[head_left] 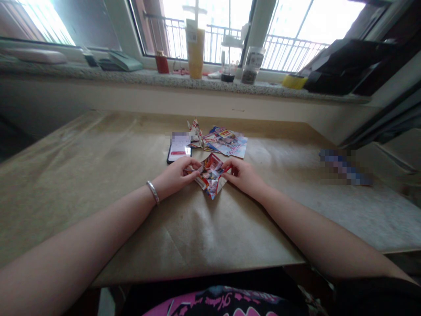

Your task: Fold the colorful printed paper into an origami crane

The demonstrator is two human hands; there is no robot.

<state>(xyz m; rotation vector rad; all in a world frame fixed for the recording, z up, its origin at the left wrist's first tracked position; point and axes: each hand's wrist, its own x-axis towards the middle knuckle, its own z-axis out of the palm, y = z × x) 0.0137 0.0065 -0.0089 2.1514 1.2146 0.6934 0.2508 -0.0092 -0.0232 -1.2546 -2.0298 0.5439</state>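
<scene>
A colourful printed sheet of paper, creased and partly folded, is held between my two hands just above or on the table. My left hand pinches its left side with thumb and fingers. On the opposite side, my right hand grips the right edge in the same way. Right behind lies a phone with a lit screen. A folded paper piece with pointed tips stands beside the phone. To its right is a pile of printed sheets.
A tan cover lies over the table. A blurred blue item lies at the right. Along the windowsill stand a red container, a tall yellowish container, a clear jar and a black bag-like object.
</scene>
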